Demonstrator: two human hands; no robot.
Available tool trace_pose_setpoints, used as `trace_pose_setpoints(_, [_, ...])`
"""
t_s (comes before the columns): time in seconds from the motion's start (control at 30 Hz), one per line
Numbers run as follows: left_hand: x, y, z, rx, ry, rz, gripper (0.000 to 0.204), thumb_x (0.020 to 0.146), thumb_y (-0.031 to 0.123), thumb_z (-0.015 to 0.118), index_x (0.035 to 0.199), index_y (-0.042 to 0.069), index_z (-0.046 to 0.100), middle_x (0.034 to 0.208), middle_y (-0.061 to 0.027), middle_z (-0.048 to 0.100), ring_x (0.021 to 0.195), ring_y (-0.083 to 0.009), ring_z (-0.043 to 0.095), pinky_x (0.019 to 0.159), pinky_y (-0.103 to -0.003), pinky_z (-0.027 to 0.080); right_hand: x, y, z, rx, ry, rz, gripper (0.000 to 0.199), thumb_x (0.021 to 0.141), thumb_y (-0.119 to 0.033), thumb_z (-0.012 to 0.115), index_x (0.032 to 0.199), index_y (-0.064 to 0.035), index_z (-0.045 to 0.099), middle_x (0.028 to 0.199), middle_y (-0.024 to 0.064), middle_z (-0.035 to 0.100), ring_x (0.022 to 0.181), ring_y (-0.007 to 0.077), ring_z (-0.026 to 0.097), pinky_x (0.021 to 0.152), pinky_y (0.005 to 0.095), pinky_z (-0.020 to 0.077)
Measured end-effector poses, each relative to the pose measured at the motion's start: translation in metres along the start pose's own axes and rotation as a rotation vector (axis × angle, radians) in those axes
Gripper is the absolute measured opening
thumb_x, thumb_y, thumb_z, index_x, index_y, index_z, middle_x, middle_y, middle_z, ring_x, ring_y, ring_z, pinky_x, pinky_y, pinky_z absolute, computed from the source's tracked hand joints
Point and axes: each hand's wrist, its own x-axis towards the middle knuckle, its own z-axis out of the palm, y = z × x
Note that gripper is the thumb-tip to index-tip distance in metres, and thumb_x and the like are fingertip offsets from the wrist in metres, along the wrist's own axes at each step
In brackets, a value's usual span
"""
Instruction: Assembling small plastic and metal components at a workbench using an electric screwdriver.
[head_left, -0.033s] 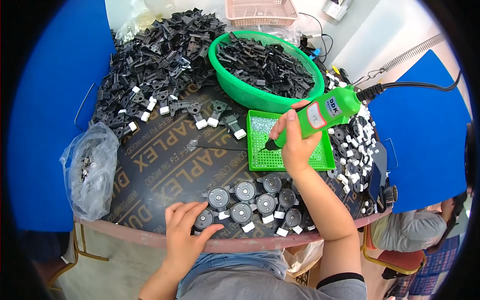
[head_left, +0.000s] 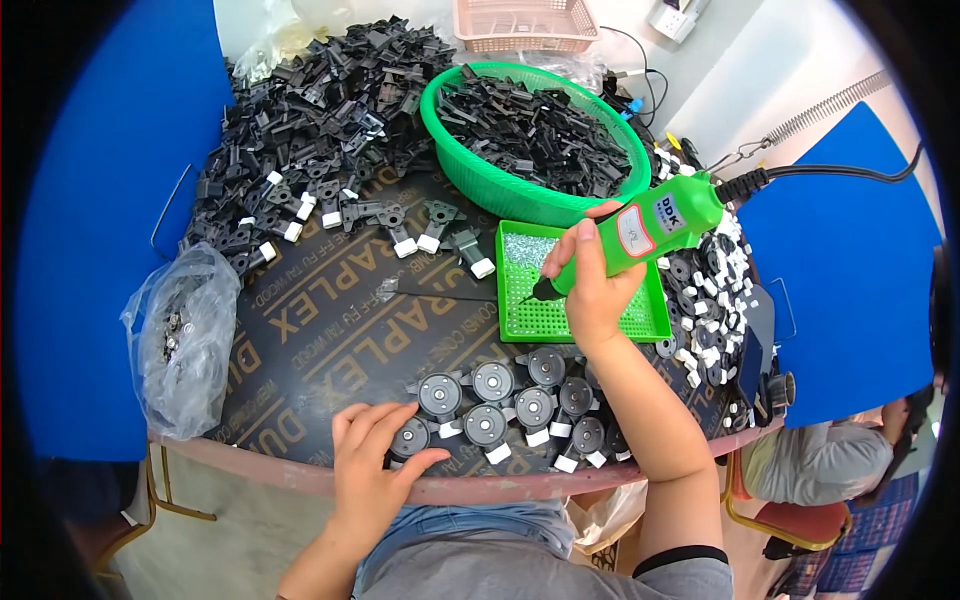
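Note:
My right hand (head_left: 598, 290) is wrapped round a green electric screwdriver (head_left: 655, 228). The tool slants down to the left, its thin bit over a green perforated tray (head_left: 515, 334) with small silvery screws (head_left: 528, 250) heaped at its far end. At the table's near edge my left hand (head_left: 372, 462) grips a round black plastic part (head_left: 410, 437) between thumb and fingers. It is the leftmost of several such assemblies (head_left: 486, 424), each a grey-black disc, many with a white tab, standing close together in rows. My right forearm passes beside the rightmost ones and partly hides them.
A green basket (head_left: 465, 185) full of black parts stands behind the tray, with a large loose pile (head_left: 330, 110) to its left. Black discs and white tabs (head_left: 708, 310) lie at right. A plastic bag (head_left: 190, 385) sits at left. The screwdriver's cord (head_left: 840, 172) runs off right.

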Motion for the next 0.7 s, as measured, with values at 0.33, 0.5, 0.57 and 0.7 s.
trace_pose_setpoints(0.33, [0.001,-0.012,-0.017,-0.183,-0.164,-0.022,0.054,0.068,0.018,0.082,0.118,0.004,0.065,0.117,-0.0125,0.064,0.111,-0.0311,0.053,0.094,-0.039,0.044,-0.002,-0.003,0.005,-0.068,0.014,-0.017,0.016,0.096,-0.008,0.052,0.108,-0.0003,0.046,0.063,0.0081,0.052,0.049,0.0174,0.053,0.047,0.0308,0.0453])
trace_pose_setpoints(0.5, [0.002,-0.009,-0.009,-0.200,-0.096,-0.072,0.051,0.068,0.018,0.083,0.114,0.005,0.066,0.112,-0.0109,0.066,0.107,-0.0311,0.056,0.091,-0.039,0.046,-0.002,-0.043,0.016,-0.124,0.054,-0.159,0.020,0.097,-0.014,0.050,0.111,-0.0025,0.042,0.063,0.0066,0.051,0.049,0.0160,0.050,0.048,0.0305,0.0454])
trace_pose_setpoints(0.57, [0.005,-0.006,-0.005,-0.137,-0.076,-0.016,0.047,0.072,0.026,0.081,0.112,0.006,0.065,0.111,-0.0089,0.065,0.108,-0.0321,0.054,0.091,-0.041,0.045,-0.016,-0.078,0.024,0.143,-0.040,-0.027,0.019,0.100,-0.022,0.044,0.114,-0.0089,0.041,0.065,0.0046,0.047,0.051,0.0148,0.046,0.049,0.0292,0.0435])
trace_pose_setpoints(0.7, [0.002,-0.009,-0.005,-0.010,-0.023,-0.018,0.045,0.070,0.030,0.082,0.108,0.011,0.067,0.107,-0.0041,0.066,0.113,-0.0296,0.050,0.096,-0.043,0.038,-0.064,-0.111,0.056,0.094,-0.413,0.087,0.027,0.098,-0.030,0.052,0.113,-0.0122,0.038,0.063,0.0056,0.047,0.053,0.0162,0.049,0.050,0.0314,0.0462])
